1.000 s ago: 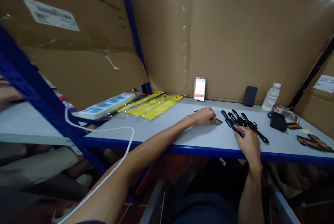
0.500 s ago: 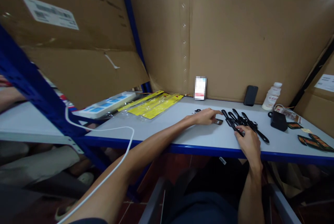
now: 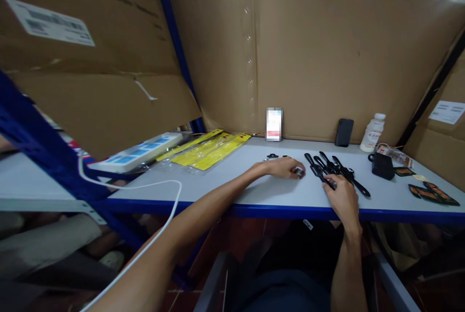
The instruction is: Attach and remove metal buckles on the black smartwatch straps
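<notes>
My left hand (image 3: 288, 167) rests low over the grey tabletop, its fingers curled round a small shiny metal piece (image 3: 299, 171) that shows only in part. Just to its right lies a group of slim black plastic tools (image 3: 329, 162) with long handles; their exact kind is not clear. My right hand (image 3: 341, 198) has its fingers closed on the lower end of the leftmost black tool (image 3: 317, 170), which lies at a slant. Small dark and metal pieces (image 3: 271, 157) lie behind my left hand, partly covered by it.
Yellow cards in clear sleeves (image 3: 214, 152) and a white power strip (image 3: 136, 152) lie at the left, with a white cable (image 3: 178, 195) crossing my left arm. Two phones, a bottle (image 3: 373, 132), a black case (image 3: 382, 166) and dark labels (image 3: 434, 194) stand or lie behind and right. Cardboard walls the table.
My left forefinger, which was stretched toward the black tools, has curled in round the metal piece, and that hand is farther from the tools. My right hand keeps its hold. The view has shifted slightly.
</notes>
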A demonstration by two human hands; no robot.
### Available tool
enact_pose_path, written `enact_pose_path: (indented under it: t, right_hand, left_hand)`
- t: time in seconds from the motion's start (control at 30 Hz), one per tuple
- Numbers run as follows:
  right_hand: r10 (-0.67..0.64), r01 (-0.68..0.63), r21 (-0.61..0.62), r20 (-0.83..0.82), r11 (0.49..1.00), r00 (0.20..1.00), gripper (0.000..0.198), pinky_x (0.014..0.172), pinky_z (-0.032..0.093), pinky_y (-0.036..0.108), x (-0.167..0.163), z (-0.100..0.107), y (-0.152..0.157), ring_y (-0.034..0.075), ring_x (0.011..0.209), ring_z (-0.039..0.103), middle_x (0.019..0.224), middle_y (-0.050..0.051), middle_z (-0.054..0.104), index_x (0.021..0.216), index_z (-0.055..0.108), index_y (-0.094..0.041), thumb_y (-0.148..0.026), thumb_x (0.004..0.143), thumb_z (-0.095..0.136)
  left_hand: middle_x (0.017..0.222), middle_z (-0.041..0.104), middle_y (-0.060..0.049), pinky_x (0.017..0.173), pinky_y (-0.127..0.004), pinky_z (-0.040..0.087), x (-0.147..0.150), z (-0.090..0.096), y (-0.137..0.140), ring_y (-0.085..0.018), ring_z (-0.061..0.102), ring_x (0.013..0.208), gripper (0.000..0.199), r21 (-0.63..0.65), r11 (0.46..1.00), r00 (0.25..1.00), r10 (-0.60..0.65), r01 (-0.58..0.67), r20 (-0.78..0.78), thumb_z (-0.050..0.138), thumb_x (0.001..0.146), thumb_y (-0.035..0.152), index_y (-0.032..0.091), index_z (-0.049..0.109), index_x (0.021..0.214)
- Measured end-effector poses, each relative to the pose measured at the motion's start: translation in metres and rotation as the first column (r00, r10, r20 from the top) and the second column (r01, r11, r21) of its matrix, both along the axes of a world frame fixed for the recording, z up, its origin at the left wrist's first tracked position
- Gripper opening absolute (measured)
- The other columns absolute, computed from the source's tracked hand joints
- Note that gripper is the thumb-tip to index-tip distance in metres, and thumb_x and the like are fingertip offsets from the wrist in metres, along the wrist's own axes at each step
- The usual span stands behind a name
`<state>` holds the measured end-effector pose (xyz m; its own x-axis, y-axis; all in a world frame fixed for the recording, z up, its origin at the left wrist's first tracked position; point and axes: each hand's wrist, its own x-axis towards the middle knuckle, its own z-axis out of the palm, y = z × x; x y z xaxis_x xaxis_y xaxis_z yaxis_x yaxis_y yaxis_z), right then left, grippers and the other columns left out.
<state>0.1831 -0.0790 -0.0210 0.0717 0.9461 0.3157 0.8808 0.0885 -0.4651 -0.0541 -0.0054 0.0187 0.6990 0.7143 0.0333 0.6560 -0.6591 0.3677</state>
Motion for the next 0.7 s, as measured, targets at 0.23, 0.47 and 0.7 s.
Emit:
enact_pose_path:
  t: [0.23, 0.47, 0.7]
  right_hand:
    - [0.015, -0.015, 0.020, -0.013, 1.000, 1.000, 0.029, 0.077, 0.045, 0.032, 0.000, -0.002, -0.001, 0.024, 0.103, 0.067, 0.114, 0.003, 0.074, 0.118, 0.075, -0.028, -0.029, 0.093, 0.061]
    - [0.040, -0.040, 0.067, -0.006, 0.997, 0.999, 0.035, 0.080, 0.046, 0.031, 0.005, -0.008, 0.002, 0.024, 0.105, 0.068, 0.112, 0.004, 0.075, 0.123, 0.074, -0.027, -0.025, 0.091, 0.060]
    - [0.124, -0.121, 0.068, -0.055, 0.990, 0.991, 0.036, 0.083, 0.047, 0.031, 0.010, -0.012, 0.004, 0.023, 0.104, 0.069, 0.112, 0.003, 0.076, 0.120, 0.076, -0.027, -0.022, 0.088, 0.060]
  left_hand:
    - [0.079, 0.067, 0.000, 0.063, -0.025, 0.037, -0.017, -0.001, 0.010, -0.015, 0.057, 0.068, 0.036, -0.099, 0.988, 0.993, 0.117, -0.120, -0.033, 0.083, 0.070, 0.032, 0.016, 0.071, 0.100]
    - [0.086, 0.069, 0.000, 0.065, -0.024, 0.042, -0.016, -0.008, 0.013, -0.013, 0.059, 0.068, 0.049, -0.176, 0.983, 0.968, 0.087, -0.046, 0.234, 0.084, 0.066, 0.022, 0.017, 0.069, 0.113]
    - [0.077, 0.071, -0.004, 0.062, -0.024, 0.042, -0.003, -0.013, 0.016, -0.013, 0.059, 0.066, 0.019, -0.388, 0.920, 0.850, 0.158, 0.058, 0.502, 0.073, 0.081, 0.027, 0.013, 0.070, 0.093]
